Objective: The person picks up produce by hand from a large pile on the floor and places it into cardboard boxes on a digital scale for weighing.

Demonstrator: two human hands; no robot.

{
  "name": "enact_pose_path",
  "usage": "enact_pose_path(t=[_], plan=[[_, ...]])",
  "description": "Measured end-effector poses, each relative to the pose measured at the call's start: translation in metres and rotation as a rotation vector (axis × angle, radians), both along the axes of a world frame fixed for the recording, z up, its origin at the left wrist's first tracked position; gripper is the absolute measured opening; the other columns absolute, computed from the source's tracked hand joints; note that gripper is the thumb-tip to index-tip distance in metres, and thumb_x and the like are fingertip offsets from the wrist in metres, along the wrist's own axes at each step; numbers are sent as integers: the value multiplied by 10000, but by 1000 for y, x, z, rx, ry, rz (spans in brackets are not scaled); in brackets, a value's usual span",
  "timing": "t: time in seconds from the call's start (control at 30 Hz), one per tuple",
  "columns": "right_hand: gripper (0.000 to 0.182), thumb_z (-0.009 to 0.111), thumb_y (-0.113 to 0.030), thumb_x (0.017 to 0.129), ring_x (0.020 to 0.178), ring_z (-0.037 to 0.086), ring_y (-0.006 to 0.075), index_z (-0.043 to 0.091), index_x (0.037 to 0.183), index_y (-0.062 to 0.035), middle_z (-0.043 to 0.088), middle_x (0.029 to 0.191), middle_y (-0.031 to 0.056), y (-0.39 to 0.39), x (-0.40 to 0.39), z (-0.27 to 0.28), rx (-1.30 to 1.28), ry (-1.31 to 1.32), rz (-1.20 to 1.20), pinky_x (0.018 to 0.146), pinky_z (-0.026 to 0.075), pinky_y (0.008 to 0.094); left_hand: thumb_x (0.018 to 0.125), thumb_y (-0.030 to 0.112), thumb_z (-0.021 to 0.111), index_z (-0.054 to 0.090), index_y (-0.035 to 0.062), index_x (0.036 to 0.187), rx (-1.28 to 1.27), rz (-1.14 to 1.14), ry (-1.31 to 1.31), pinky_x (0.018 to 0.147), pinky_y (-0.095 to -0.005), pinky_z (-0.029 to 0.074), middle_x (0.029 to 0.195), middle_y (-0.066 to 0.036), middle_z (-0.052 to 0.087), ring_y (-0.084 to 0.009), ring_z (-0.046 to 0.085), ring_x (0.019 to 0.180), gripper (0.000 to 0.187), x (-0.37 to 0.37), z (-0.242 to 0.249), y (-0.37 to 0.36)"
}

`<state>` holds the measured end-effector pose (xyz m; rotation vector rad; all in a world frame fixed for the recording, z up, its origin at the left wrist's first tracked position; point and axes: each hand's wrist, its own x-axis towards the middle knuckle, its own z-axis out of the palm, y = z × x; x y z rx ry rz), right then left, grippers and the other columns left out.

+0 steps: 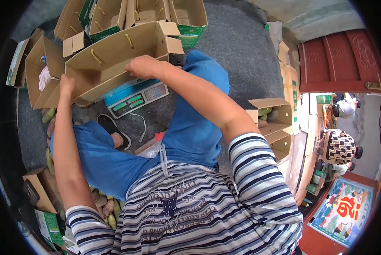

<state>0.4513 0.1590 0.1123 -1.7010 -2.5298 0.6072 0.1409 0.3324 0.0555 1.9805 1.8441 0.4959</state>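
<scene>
An open, long cardboard box [109, 68] with yellow cord handles stands over a blue digital scale [154, 94], whose display panel shows at the front; the box seems to rest on it. My left hand [67, 84] is closed on the box's left near corner. With fingers bent over the near side's top edge, my right hand [142, 67] grips the same box farther right. Its inside shows bare cardboard. My knees are spread around the scale, and a dark shoe [114, 131] is below it.
Several open boxes [148, 10] line the back. At left, another box [39, 80] holds a pink-white bag [45, 77]. Long root vegetables [109, 208] lie by my left leg. Boxes with produce [273, 114] stand at right, near a red door [339, 61] and another person [341, 146].
</scene>
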Motion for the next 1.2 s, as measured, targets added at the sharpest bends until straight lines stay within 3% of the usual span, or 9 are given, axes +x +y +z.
enact_pose_path(t=[0.3,0.4,0.5,0.6,0.8,1.0,1.07,1.1,1.2], plan=[[235,617,-230,803,954,613,305,627,985,-81,653,965,137,-2,-11,9,-29,-73,-38,774,487,423,712,172,621,554,-104,1012,-21,-9,-109,818,-389,467,991,-293,614,-393,607,949,414,13,18,-21],[248,621,-238,803,954,614,303,618,988,-73,653,967,140,-2,-11,11,-32,-89,-39,771,488,423,699,221,671,551,-88,1023,3,8,-133,786,-374,480,953,-237,634,-326,631,886,464,12,10,-17],[274,627,-252,803,957,613,303,607,1000,-62,652,969,141,0,-10,12,2,-91,-42,773,488,423,688,271,689,486,-123,1134,44,60,-50,870,-395,456,1082,-304,577,-401,572,1020,629,11,7,-10],[319,638,-279,798,963,609,307,594,1018,-54,647,979,142,0,-11,12,38,-77,-48,780,488,422,685,309,693,432,-127,1201,84,83,59,920,-408,427,1153,-313,533,-404,529,1087,724,13,14,-8],[397,644,-350,787,978,601,311,579,1044,-55,634,1012,144,-4,-12,18,104,-47,-33,797,486,416,711,286,647,425,-105,1230,217,49,32,980,-415,372,1202,-309,495,-403,460,1160,687,22,23,-16],[389,630,-380,791,929,609,312,593,1019,-67,634,966,131,-5,-14,21,245,-19,-19,806,479,417,807,187,560,413,-56,1255,667,-248,66,1009,-429,330,1271,-264,440,-372,396,1219,530,64,64,-64],[343,624,-361,786,892,612,307,606,988,-84,630,918,121,-6,-15,26,413,50,50,789,482,417,812,161,562,406,-30,1272,673,-406,81,1009,-426,330,1281,-249,435,-378,410,1203,522,88,82,-94],[303,618,-339,781,870,614,302,615,960,-93,626,892,116,-8,-15,32,530,103,119,771,487,414,793,138,580,403,23,1300,634,-561,-37,1015,-429,324,1309,-215,420,-382,405,1205,550,103,98,-114],[191,593,-261,759,824,616,289,633,875,-115,613,839,108,-3,-8,55,646,85,115,717,499,404,760,88,588,402,105,1332,799,-938,313,1021,-405,319,1367,-130,389,-332,405,1222,602,109,133,-140]])
